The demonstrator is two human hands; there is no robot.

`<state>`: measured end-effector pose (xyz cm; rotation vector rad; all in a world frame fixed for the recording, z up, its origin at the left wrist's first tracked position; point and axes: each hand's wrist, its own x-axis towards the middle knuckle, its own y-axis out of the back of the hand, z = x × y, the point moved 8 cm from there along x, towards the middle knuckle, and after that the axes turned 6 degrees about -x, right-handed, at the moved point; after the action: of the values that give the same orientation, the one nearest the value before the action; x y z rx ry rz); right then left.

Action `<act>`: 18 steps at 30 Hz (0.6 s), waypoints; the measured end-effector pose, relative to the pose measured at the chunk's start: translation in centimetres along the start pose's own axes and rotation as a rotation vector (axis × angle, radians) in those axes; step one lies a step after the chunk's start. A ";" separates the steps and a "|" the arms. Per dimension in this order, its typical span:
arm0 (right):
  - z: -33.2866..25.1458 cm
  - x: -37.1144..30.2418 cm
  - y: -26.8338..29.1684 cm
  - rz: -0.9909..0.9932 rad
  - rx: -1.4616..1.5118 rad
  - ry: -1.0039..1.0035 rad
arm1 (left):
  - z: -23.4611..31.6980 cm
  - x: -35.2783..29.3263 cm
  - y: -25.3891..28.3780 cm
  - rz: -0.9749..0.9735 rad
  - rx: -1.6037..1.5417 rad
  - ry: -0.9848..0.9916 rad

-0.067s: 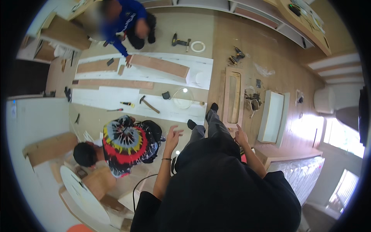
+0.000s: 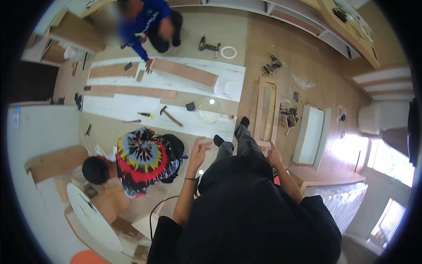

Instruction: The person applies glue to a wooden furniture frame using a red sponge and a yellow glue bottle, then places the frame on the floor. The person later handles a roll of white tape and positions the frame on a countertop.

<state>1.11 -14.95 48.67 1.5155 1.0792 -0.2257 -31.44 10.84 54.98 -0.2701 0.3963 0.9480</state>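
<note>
Right hand (image 2: 274, 155): partly hidden, grip unclear.
Red object (image 2: 276, 180): mostly hidden beside the black shirt (image 2: 246, 211), kind unclear.
Blue-shirted co-worker (image 2: 154, 12): head (image 2: 128, 9) and 1 raised hand (image 2: 166, 29) blurred.
Orange round object (image 2: 88, 258): cut off by lower edge.

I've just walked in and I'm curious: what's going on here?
The person wearing the camera has the left hand open; whether the right hand grips anything is unclear. Ahead lies a slotted tan wooden frame. Another person in a blue top touches a long brown wooden piece. A brown claw hammer lies on a white panel.
</note>
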 end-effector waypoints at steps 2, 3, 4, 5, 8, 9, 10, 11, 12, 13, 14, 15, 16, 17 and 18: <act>1.8 1.6 -1.6 0.027 -0.032 0.084 | 9.1 0.0 -3.6 -0.022 -0.048 -0.150; 2.3 2.5 -2.2 0.002 -0.007 0.076 | 13.1 -0.1 -5.3 -0.047 -0.081 -0.275; 2.6 3.2 -2.7 -0.023 0.019 0.065 | 17.1 -0.6 -6.9 -0.076 -0.109 -0.401; 3.6 4.0 -3.0 -0.038 0.045 0.042 | 20.4 -1.4 -9.4 -0.168 -0.191 -0.406; 5.2 7.7 -2.8 0.189 -0.156 0.314 | 31.8 -6.8 -15.0 -0.565 -0.697 -0.314; 5.5 8.3 -2.3 0.233 -0.160 0.360 | 35.0 -8.5 -16.2 -0.644 -0.816 -0.307; 4.4 8.8 -2.4 0.181 -0.095 0.362 | 37.0 -10.0 -16.8 -0.753 -0.990 -0.346; 2.7 9.1 -1.6 0.131 -0.031 0.357 | 39.2 -11.7 -17.3 -0.882 -1.160 -0.371; 1.3 9.0 -0.3 0.093 0.031 0.326 | 40.4 -12.4 -17.8 -0.976 -1.246 -0.410; -0.3 8.8 0.7 0.050 0.091 0.305 | 41.1 -13.3 -18.1 -1.016 -1.293 -0.461; -0.5 8.8 1.3 0.022 0.152 0.266 | 41.6 -13.7 -18.5 -1.032 -1.297 -0.506; -0.6 9.0 1.2 -0.007 0.148 0.254 | 41.7 -14.0 -18.6 -1.039 -1.305 -0.549; -0.6 9.3 1.0 -0.037 0.145 0.243 | 41.7 -14.2 -18.8 -1.039 -1.304 -0.584; -0.1 9.7 0.9 -0.060 0.142 0.233 | 41.5 -14.2 -19.1 -1.035 -1.303 -0.622; 0.7 10.1 0.9 -0.005 0.081 0.265 | 41.4 -14.2 -19.2 -1.025 -1.296 -0.658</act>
<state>7.64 -10.53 42.29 1.6474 1.2955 -0.0729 -14.26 6.05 99.27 -1.1548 -0.9750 0.0940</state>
